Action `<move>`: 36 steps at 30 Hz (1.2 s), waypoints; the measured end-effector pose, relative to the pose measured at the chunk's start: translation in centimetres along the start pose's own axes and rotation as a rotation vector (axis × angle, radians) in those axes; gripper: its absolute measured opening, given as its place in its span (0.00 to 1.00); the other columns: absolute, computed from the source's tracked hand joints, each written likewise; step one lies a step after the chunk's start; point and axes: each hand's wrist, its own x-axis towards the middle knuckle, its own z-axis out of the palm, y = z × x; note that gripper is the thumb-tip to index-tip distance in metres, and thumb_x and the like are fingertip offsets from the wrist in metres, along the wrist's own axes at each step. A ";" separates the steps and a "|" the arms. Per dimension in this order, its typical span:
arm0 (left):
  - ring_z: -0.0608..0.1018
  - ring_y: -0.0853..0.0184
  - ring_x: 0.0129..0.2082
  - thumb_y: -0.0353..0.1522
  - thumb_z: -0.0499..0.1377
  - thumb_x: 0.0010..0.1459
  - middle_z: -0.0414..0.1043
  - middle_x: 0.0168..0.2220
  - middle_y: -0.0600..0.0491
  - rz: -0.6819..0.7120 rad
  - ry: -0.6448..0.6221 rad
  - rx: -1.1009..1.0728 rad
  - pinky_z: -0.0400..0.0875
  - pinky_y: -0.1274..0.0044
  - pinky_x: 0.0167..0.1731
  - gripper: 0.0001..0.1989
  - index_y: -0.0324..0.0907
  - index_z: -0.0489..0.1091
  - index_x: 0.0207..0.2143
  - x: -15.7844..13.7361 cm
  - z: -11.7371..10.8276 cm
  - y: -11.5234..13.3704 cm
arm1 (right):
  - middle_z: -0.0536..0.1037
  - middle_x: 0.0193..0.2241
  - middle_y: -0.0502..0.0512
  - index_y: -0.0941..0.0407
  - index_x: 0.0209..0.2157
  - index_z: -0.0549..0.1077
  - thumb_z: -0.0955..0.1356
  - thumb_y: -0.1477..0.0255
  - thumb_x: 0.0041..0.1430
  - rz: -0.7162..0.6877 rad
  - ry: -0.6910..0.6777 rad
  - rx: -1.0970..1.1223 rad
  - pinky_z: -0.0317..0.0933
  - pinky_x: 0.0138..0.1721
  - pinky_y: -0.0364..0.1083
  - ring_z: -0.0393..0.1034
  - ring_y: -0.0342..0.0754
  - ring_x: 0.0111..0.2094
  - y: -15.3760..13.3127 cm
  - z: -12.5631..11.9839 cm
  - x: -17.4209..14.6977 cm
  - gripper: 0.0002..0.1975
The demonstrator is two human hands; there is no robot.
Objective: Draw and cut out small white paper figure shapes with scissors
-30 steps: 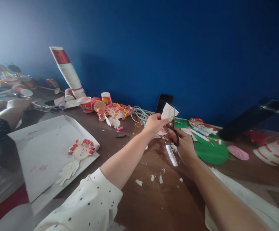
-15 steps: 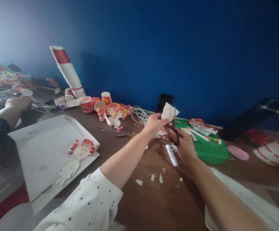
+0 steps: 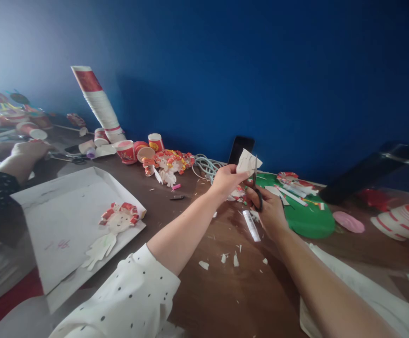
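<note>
The left hand (image 3: 227,181) pinches paper (image 3: 247,161) just right of the frame's centre, apparently to steady its edge against the scissors (image 3: 255,180) gripped in the right hand (image 3: 270,211), both held above scraps (image 3: 235,259) at lower centre.

A slip of paper (image 3: 247,162), matt and smooth, sits in my left grip (image 3: 227,180); my right grip (image 3: 271,211) is round scissors (image 3: 259,199) with dull metal blades and plastic-looking handles. My sleeve (image 3: 134,295) is matt cloth. The counter (image 3: 221,300) looks like smooth wood, faintly sheened. At eleven o'clock, paper cups (image 3: 126,152); at one, a shiny, plastic-looking tube (image 3: 251,225).
</note>
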 end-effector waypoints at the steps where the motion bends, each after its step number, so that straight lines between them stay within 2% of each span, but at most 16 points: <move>1: 0.77 0.68 0.29 0.36 0.66 0.52 0.78 0.32 0.48 -0.002 0.001 0.001 0.71 0.76 0.34 0.12 0.38 0.75 0.37 0.0 0.0 0.0 | 0.67 0.17 0.46 0.56 0.37 0.79 0.72 0.55 0.52 -0.002 -0.001 -0.004 0.49 0.21 0.42 0.56 0.40 0.20 -0.1 0.0 0.0 0.19; 5: 0.77 0.68 0.30 0.37 0.67 0.51 0.78 0.32 0.48 -0.001 -0.001 0.006 0.71 0.76 0.35 0.13 0.38 0.75 0.37 0.2 -0.1 -0.3 | 0.67 0.17 0.46 0.55 0.36 0.79 0.71 0.55 0.53 0.002 -0.016 0.019 0.49 0.22 0.42 0.56 0.40 0.20 -0.1 0.0 0.0 0.18; 10: 0.77 0.69 0.28 0.36 0.65 0.52 0.78 0.32 0.49 0.008 -0.027 0.046 0.70 0.76 0.32 0.11 0.40 0.75 0.37 0.4 -0.2 -0.6 | 0.68 0.19 0.47 0.56 0.27 0.76 0.72 0.56 0.52 0.007 -0.029 0.070 0.51 0.24 0.42 0.58 0.41 0.22 0.2 -0.1 0.1 0.16; 20: 0.77 0.69 0.29 0.37 0.64 0.51 0.78 0.33 0.48 0.043 -0.053 0.075 0.70 0.77 0.31 0.12 0.39 0.75 0.36 0.7 -0.3 -1.1 | 0.67 0.19 0.46 0.55 0.30 0.76 0.72 0.57 0.53 0.005 -0.040 0.091 0.49 0.24 0.42 0.57 0.41 0.22 0.9 -0.4 0.3 0.14; 25: 0.76 0.70 0.29 0.36 0.64 0.51 0.78 0.33 0.48 0.033 -0.048 0.062 0.70 0.77 0.32 0.12 0.38 0.75 0.37 0.8 -0.2 -1.1 | 0.67 0.18 0.46 0.56 0.22 0.71 0.72 0.58 0.53 0.012 -0.046 0.100 0.48 0.22 0.42 0.55 0.40 0.21 0.9 -0.4 0.4 0.17; 36: 0.78 0.69 0.30 0.36 0.64 0.53 0.79 0.33 0.48 0.025 -0.070 0.035 0.71 0.76 0.34 0.12 0.39 0.75 0.37 0.6 -0.2 -1.0 | 0.67 0.18 0.47 0.55 0.25 0.74 0.72 0.57 0.53 0.007 -0.041 0.081 0.50 0.23 0.43 0.56 0.41 0.22 0.4 -0.3 0.2 0.16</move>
